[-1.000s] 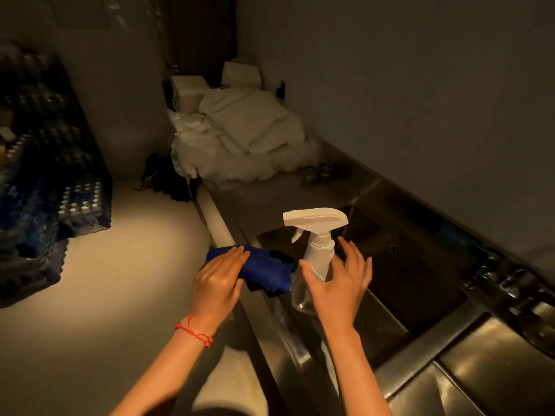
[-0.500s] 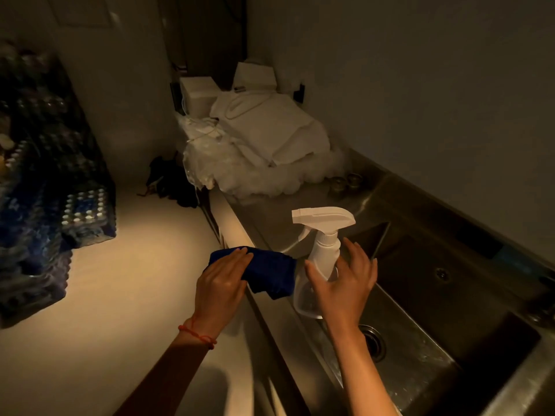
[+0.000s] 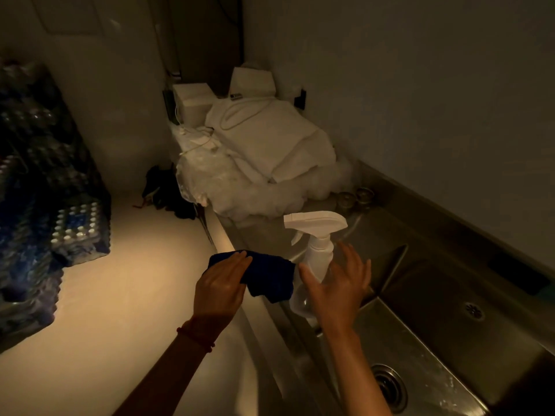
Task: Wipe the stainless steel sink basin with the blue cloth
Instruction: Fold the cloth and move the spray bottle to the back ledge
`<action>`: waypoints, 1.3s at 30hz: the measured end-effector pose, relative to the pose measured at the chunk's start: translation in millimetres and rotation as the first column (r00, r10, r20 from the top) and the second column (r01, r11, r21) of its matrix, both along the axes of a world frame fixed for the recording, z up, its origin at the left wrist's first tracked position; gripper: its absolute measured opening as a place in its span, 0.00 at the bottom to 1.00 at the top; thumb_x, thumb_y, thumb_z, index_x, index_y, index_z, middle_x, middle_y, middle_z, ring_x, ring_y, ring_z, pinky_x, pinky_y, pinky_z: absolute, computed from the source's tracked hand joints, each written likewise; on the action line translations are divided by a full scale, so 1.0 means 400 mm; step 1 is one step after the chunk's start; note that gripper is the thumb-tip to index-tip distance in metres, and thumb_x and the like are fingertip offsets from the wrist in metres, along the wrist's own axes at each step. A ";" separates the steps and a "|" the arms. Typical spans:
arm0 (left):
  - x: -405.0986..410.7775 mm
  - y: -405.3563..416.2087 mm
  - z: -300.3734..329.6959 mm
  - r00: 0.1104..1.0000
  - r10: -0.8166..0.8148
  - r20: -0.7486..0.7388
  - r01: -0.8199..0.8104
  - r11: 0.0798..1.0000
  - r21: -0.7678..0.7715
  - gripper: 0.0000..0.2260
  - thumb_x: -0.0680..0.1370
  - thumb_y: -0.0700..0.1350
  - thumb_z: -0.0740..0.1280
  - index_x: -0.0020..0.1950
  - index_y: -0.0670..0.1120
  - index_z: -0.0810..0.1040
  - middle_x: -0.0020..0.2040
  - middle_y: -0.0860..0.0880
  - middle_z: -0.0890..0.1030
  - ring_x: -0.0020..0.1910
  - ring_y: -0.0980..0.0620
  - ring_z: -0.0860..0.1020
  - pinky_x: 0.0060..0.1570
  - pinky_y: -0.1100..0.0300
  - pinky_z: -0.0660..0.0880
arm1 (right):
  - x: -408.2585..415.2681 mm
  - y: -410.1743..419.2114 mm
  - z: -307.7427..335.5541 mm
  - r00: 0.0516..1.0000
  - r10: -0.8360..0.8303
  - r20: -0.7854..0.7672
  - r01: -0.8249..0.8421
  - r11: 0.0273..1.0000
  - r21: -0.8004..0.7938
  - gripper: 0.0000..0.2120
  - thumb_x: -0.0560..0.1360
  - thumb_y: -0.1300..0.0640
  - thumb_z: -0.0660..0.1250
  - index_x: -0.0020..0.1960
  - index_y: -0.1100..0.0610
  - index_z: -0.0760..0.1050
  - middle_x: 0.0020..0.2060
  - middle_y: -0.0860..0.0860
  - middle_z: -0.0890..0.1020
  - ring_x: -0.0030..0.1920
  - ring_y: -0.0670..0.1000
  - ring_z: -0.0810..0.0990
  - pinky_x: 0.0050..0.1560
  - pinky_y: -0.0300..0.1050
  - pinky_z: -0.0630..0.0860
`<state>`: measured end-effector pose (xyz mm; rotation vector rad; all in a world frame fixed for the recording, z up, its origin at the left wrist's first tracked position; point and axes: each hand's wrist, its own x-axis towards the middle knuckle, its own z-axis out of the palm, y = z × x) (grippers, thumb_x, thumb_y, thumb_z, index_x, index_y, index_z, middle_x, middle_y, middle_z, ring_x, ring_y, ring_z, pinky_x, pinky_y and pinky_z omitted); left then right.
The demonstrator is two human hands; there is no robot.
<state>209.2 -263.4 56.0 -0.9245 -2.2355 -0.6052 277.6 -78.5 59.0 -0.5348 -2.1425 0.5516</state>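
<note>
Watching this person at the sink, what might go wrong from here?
The clear spray bottle with a white trigger head stands at the stainless steel sink basin's edge; the open right hand could tip it in. The dark blue cloth overhangs the edge under the left hand and might slip.

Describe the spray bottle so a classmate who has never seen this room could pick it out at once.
Find the steel sink basin. On its near-left rim stands the spray bottle, between the blue cloth and the right hand. Only it has a white trigger head on a clear body.
</note>
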 end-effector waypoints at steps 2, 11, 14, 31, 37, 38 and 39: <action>-0.030 0.019 0.000 0.999 -0.003 -0.047 0.003 1.000 -0.004 0.12 0.66 0.35 0.71 0.48 0.34 0.84 0.46 0.39 0.85 0.43 0.43 0.85 0.41 0.50 0.81 | -0.028 0.016 0.002 1.000 -0.008 0.002 0.008 1.000 0.019 0.24 0.65 0.45 0.72 0.53 0.60 0.77 0.61 0.57 0.76 0.64 0.58 0.71 0.68 0.59 0.53; -0.161 0.103 -0.011 0.995 0.020 -0.094 -0.021 1.000 -0.014 0.21 0.55 0.30 0.81 0.47 0.36 0.85 0.45 0.40 0.86 0.42 0.44 0.86 0.40 0.50 0.82 | -0.134 0.090 0.002 0.999 -0.044 0.018 0.044 0.999 0.006 0.24 0.65 0.44 0.71 0.52 0.60 0.77 0.61 0.57 0.76 0.65 0.58 0.71 0.70 0.57 0.52; -0.207 0.131 -0.015 0.998 -0.018 -0.055 0.015 0.999 -0.044 0.25 0.52 0.31 0.82 0.48 0.36 0.85 0.46 0.41 0.86 0.43 0.45 0.86 0.39 0.51 0.82 | -0.163 0.118 -0.004 0.997 -0.071 0.031 0.071 0.997 0.002 0.23 0.65 0.43 0.71 0.51 0.60 0.78 0.62 0.56 0.75 0.65 0.57 0.70 0.70 0.56 0.50; -0.554 0.390 -0.052 0.872 -0.476 -0.115 0.482 0.876 0.026 0.23 0.82 0.46 0.54 0.47 0.34 0.84 0.46 0.39 0.85 0.43 0.43 0.85 0.42 0.52 0.81 | -0.335 0.237 -0.026 0.897 -0.441 0.016 0.441 0.897 -0.037 0.23 0.64 0.46 0.75 0.51 0.61 0.80 0.60 0.59 0.77 0.65 0.58 0.70 0.70 0.56 0.51; -0.609 0.483 -0.047 0.799 -0.596 -0.084 0.599 0.800 0.024 0.29 0.84 0.49 0.47 0.48 0.36 0.85 0.47 0.40 0.85 0.44 0.44 0.85 0.43 0.56 0.81 | -0.353 0.273 -0.020 0.814 -0.580 -0.009 0.579 0.814 -0.046 0.21 0.62 0.51 0.78 0.49 0.62 0.80 0.58 0.59 0.78 0.63 0.60 0.72 0.64 0.70 0.61; -0.612 0.498 -0.049 0.792 -0.604 -0.084 0.608 0.794 0.018 0.26 0.83 0.47 0.50 0.48 0.36 0.85 0.47 0.40 0.85 0.44 0.44 0.85 0.44 0.57 0.81 | -0.351 0.281 -0.020 0.800 -0.600 -0.005 0.600 0.799 -0.048 0.21 0.62 0.51 0.78 0.48 0.63 0.80 0.59 0.59 0.77 0.63 0.60 0.72 0.64 0.69 0.60; -0.614 0.511 -0.048 0.782 -0.618 -0.074 0.620 0.785 0.002 0.22 0.82 0.45 0.54 0.48 0.36 0.85 0.47 0.41 0.85 0.44 0.44 0.85 0.45 0.57 0.80 | -0.348 0.289 -0.020 0.785 -0.619 0.000 0.618 0.784 -0.047 0.20 0.62 0.51 0.78 0.47 0.63 0.80 0.59 0.59 0.77 0.63 0.60 0.72 0.66 0.69 0.59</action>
